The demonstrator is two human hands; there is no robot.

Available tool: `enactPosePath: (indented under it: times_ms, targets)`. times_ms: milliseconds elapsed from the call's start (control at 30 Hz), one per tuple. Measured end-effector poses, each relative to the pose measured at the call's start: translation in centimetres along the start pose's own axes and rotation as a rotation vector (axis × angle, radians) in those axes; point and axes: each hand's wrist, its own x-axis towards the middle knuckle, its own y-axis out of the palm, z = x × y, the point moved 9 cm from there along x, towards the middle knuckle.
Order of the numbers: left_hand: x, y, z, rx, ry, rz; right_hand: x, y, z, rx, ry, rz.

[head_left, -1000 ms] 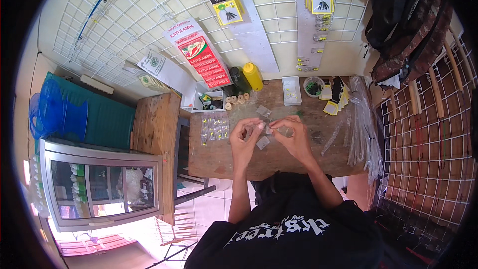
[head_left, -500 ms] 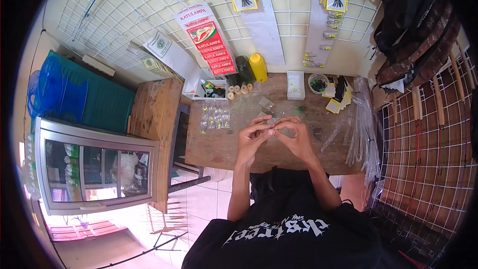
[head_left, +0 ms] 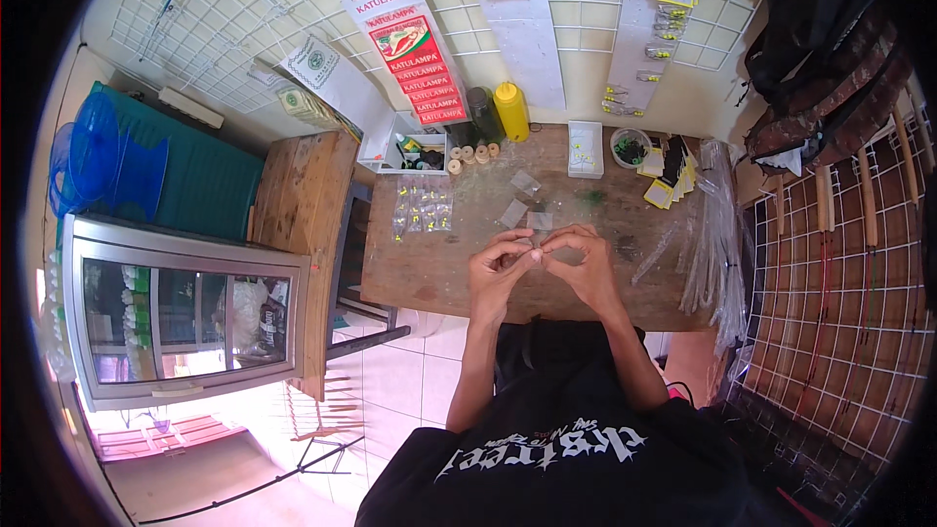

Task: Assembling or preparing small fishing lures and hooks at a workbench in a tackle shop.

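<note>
Above the near middle of the wooden table (head_left: 420, 278), my left hand (head_left: 498, 273) and my right hand (head_left: 583, 271) meet at the fingertips. Thumb and fingers of each are pinched together. Whatever they hold is too small to make out. Just beyond the fingers lie small clear plastic bags (head_left: 513, 213), and another clear bag (head_left: 525, 182) is farther back. Some tiny green bits (head_left: 590, 197) are scattered on the wood past my right hand.
Left on the table are small bags with yellow pieces (head_left: 423, 203), wooden spools (head_left: 468, 158) and a white box (head_left: 400, 166). At the back stand a yellow bottle (head_left: 510, 112), a white tray (head_left: 585, 158) and a round tub (head_left: 631, 148). Long clear plastic sleeves (head_left: 717, 254) lie right.
The whole view has tilted slightly, so the table and wall sit higher in the picture. My hands stay pinched together, with small finger shifts; the clear bags beyond them show more fully.
</note>
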Motion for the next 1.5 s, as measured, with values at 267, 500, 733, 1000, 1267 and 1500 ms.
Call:
enactPosePath:
  times_ms: [267, 500, 733, 1000, 1267, 1500]
  targets:
    - [-0.5, -0.8, 0.3, -0.023, 0.000, -0.002, -0.4, 0.6, 0.9, -0.025, -0.026, 0.009]
    - [-1.3, -2.6, 1.8, -0.035, -0.075, 0.053, -1.5, 2.3, 0.3, 0.035, -0.001, 0.057]
    - [-1.5, -4.4, 2.3, -0.083, -0.198, 0.091, -2.5, 4.3, 0.0, -0.057, 0.069, 0.110]
    - [0.8, -7.0, 4.1, 0.087, -0.130, 0.036, -3.0, 5.2, -3.4, -0.162, 0.089, 0.029]
    - [5.3, -6.9, 11.7, 0.843, 0.187, 0.080, -5.2, 1.4, -6.8, -0.227, 0.264, -0.288]
    - [5.8, -4.7, 14.1, 1.143, 0.334, 0.257, -8.5, -1.1, -8.4, -0.250, 0.358, -0.446]
